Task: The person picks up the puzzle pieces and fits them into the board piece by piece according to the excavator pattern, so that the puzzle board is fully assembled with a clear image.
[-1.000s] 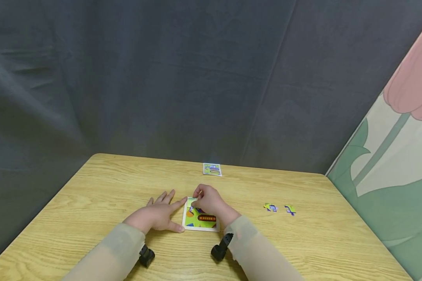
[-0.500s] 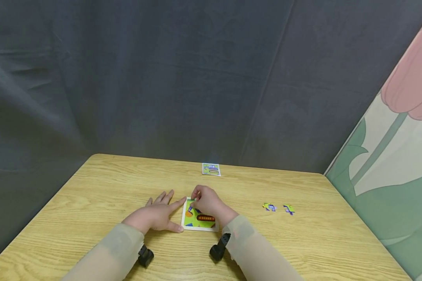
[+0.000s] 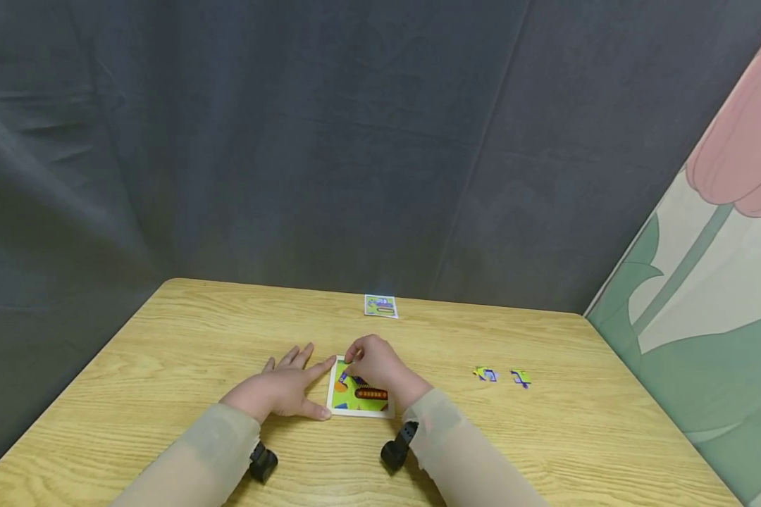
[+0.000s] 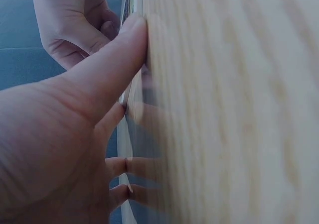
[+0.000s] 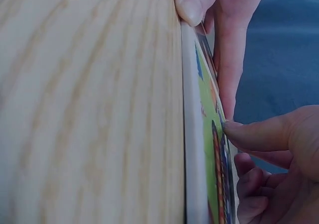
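Note:
A small jigsaw puzzle (image 3: pixel 355 403) with a digger picture lies in a white-edged tray (image 3: pixel 363 414) on the table. My left hand (image 3: pixel 279 391) is spread at the tray's left side, index finger at the upper left corner and thumb at the lower left corner. Over the puzzle's upper part is my right hand (image 3: pixel 377 362), its fingers curled, with thumb and forefinger pinching a puzzle piece (image 3: pixel 349 369) near the upper left. In the right wrist view, the right thumb (image 5: pixel 259 134) touches the puzzle surface. That hand hides the puzzle's upper right.
Two loose puzzle pieces, one (image 3: pixel 485 374) nearer and one (image 3: pixel 521 379) farther right, lie on the wooden table (image 3: pixel 456 443). A picture card (image 3: pixel 381 305) with the same digger lies at the back edge. Behind hangs a dark curtain (image 3: pixel 292 155).
The puzzle's upper left, paler with a raised-looking piece a second ago, now shows even green with the digger's arm in line. Both hands stay nearly in place.

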The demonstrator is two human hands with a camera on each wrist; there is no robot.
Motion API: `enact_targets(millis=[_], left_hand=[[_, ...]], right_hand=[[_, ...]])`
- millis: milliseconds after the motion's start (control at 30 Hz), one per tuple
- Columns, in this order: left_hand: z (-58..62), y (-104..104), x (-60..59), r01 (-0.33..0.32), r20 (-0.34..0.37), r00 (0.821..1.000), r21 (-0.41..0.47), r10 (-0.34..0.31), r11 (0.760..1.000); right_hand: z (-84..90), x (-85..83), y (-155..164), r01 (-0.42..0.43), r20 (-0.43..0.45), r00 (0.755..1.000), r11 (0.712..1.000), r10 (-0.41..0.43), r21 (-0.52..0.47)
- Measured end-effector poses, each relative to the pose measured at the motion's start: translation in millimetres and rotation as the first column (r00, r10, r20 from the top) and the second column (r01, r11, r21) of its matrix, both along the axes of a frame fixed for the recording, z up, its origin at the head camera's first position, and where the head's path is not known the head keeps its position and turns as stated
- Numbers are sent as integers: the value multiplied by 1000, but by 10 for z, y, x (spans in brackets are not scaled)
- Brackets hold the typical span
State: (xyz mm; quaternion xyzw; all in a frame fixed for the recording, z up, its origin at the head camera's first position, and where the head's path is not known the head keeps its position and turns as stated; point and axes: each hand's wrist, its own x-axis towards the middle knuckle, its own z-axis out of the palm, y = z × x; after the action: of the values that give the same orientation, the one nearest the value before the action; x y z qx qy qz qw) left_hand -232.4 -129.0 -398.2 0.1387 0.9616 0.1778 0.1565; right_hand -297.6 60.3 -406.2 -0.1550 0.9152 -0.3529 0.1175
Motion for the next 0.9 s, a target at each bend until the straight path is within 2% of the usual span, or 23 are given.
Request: enact_targets(millis=[167,367,500,667,900], left_hand=[[-29,17,-8,4,1,1000,1,-4,1000],[-26,41,-20,6,10,1000,6,-6,1000],[-39,30,-26,0,0,1000,-1,0,1000],[-30,13,-10,-3,-3,1000,-5,3,1000],[-33,-11,-4,-3,0,1000,-11,3,1000]], right_hand=[[41,41,116,-28,-16,999,999,28,-26],[52,22,522,-13,-86,996,981,-3,-193],[46,-9,866,10,-117,992,967,-42,-255],[93,0,1316,61,-87,992,964,-87,-260],[197,12,1928,130,-122,980,973,-155,-191]])
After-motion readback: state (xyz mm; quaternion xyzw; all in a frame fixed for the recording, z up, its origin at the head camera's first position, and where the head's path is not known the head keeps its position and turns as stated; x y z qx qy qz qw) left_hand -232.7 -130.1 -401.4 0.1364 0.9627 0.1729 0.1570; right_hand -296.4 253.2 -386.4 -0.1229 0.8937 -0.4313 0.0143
